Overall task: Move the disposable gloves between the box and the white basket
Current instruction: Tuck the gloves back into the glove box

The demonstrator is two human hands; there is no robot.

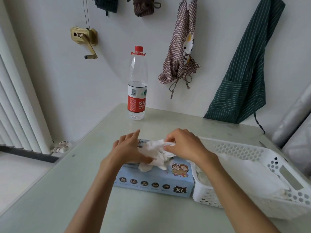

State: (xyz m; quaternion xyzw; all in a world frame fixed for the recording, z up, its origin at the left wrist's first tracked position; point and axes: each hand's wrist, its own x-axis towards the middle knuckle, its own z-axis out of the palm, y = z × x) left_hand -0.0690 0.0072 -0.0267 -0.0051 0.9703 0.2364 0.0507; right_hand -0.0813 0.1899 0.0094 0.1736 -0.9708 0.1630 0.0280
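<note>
The blue glove box [156, 180] lies on the table [67, 190], touching the white basket [252, 152]. Above its opening, the right hand [183, 145] pinches bunched disposable gloves [156, 153]; the left hand [127, 148] presses them, fingers straight. A water bottle [137, 84] stands behind.

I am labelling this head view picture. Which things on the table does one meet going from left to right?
left hand → water bottle → gloves held over the blue box → right hand → white basket.
</note>
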